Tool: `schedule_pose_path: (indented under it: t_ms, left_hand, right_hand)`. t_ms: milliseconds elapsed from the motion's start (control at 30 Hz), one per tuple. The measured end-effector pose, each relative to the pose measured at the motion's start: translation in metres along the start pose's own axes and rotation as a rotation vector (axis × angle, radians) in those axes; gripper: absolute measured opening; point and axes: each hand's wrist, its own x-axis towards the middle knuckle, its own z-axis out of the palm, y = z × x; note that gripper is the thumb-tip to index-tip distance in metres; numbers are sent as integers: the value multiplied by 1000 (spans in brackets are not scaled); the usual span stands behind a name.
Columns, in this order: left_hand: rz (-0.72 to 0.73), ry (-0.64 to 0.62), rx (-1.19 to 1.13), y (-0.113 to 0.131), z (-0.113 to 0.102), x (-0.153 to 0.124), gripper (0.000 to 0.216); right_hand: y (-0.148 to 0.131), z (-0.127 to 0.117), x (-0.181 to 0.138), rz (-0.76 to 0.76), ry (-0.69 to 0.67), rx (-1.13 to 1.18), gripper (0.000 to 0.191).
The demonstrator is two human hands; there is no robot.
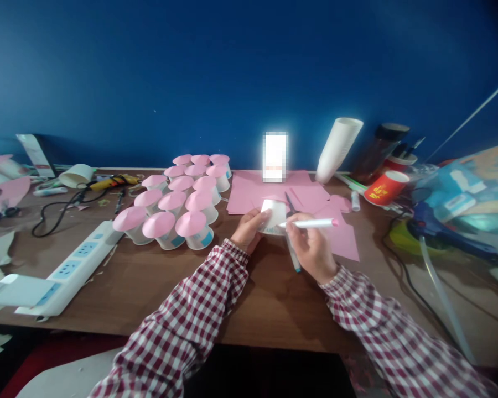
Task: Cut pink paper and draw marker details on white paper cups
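Observation:
My left hand (248, 229) is closed on the side of a white paper cup (274, 211), which is upside down with some faint marks near its lower rim. My right hand (313, 251) grips a white felt-tip pen (317, 223) with a pink end. The pen's tip points left and is at the cup's front, though I cannot tell whether it touches. Beneath my right hand lies another pen (294, 254) with a teal end. Dark scissors (290, 203) rest just behind the cup, partly hidden by it, on pink paper (247, 193).
Left of my hands stand several upturned cups topped with pink cones (158, 225). A power strip (77, 265) lies at the left. Behind are a lit, blurred-out screen (275, 157) and a leaning stack of cups (339, 146). To the right are a red cup (385, 188) and a glue gun (444, 226).

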Motion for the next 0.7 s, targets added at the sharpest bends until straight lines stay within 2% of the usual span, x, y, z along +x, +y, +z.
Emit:
schedule_pose_path:
  t_ms: [200,433,700]
  left_hand:
    - [11,-4,-1,0,1,0,32]
    - [16,16,-8,-1,0,1,34]
    - [-12,37,-14,6,6,-4,34]
  right_hand:
    - [-1,-1,1,-10,-6,0,14]
    - [2,0,-3,32,72,34,8]
    - [6,1,-4,44,45,38,11]
